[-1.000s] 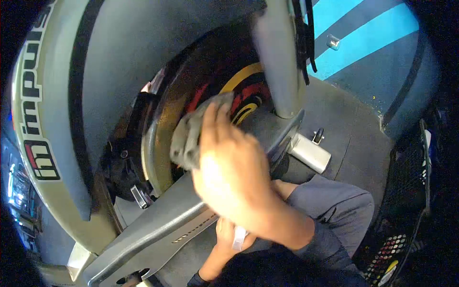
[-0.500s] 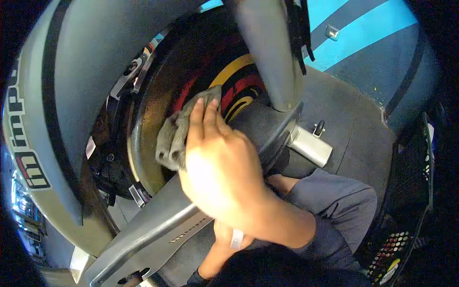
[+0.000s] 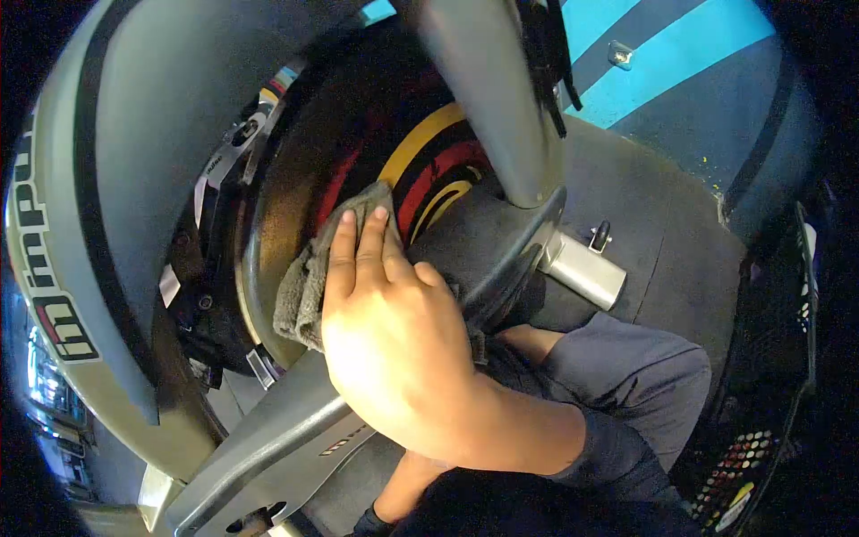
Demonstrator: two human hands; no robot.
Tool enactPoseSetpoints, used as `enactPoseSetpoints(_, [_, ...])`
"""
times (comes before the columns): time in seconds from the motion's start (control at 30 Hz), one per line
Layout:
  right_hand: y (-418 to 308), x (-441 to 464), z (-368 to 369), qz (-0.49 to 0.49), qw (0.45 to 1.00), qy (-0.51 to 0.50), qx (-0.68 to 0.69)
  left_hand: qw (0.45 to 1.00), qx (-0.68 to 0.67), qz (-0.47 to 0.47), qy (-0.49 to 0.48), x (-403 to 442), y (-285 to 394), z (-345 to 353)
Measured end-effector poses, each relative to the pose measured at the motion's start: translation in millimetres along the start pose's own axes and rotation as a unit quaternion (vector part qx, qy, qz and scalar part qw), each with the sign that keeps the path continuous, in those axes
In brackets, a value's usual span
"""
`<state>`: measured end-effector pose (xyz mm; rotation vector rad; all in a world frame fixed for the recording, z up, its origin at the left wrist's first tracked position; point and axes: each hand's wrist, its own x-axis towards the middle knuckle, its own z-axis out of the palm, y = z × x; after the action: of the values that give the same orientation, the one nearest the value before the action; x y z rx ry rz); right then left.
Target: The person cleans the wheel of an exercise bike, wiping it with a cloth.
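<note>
My right hand (image 3: 394, 349) is closed over a folded grey cloth (image 3: 309, 286). Its fingers lie forward along the cloth, pressing it against the dark wheel (image 3: 420, 143) with red and yellow curved stripes. The wheel sits inside the grey frame of what looks like an exercise bike. Below the right wrist, my left forearm and wrist (image 3: 407, 479) show beside the long grey frame beam (image 3: 268, 438). The fingers of that left hand are hidden behind the right hand and the beam, so I cannot see what they touch.
A grey upright post (image 3: 488, 98) rises beside the wheel. To the right a silver foot tube (image 3: 586, 273) sticks out over the dark floor. My bent leg (image 3: 626, 380) is close by. A black mesh item (image 3: 743, 465) stands at the right edge, near a blue striped wall (image 3: 680, 63).
My right hand and the cloth have slid down and to the left over the wheel, uncovering more of its stripes. The left wrist is now more covered by the right hand.
</note>
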<state>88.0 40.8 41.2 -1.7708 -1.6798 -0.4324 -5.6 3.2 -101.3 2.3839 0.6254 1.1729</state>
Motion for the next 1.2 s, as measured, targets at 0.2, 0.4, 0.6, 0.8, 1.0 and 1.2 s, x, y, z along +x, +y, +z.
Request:
enactPoseSetpoints(0.2, [17.0, 14.7, 11.1, 0.09, 0.995, 0.032, -0.03, 1.0, 0.026, 0.006, -0.001, 5.0, 2.6, -1.8])
enactPoseSetpoints(0.4, [77.2, 38.7, -10.9, 0.14, 0.978, -0.093, 0.127, 0.998, 0.0, -0.039, 0.055, 9.2, 10.6, 1.5])
enactPoseSetpoints(0.6, [60.6, 31.8, -25.8, 0.146, 0.958, -0.117, 0.216, 0.996, -0.025, -0.069, 0.056, 4.9, 14.2, -1.2])
enactPoseSetpoints(0.8, [10.7, 7.7, -18.2, 0.053, 0.978, -0.034, 0.199, 0.999, -0.006, 0.029, 0.013, 0.2, -2.9, -1.6])
enactPoseSetpoints(1.0, [9.4, 14.7, -19.3, 0.097, 0.98, -0.11, 0.137, 0.997, 0.024, 0.08, 0.0, 3.4, -7.3, -1.2])
enactPoseSetpoints(1.2, [45.1, 28.8, 11.7, 0.145, 0.989, -0.01, -0.004, 0.998, -0.006, -0.048, 0.046, 6.7, 6.5, 2.4])
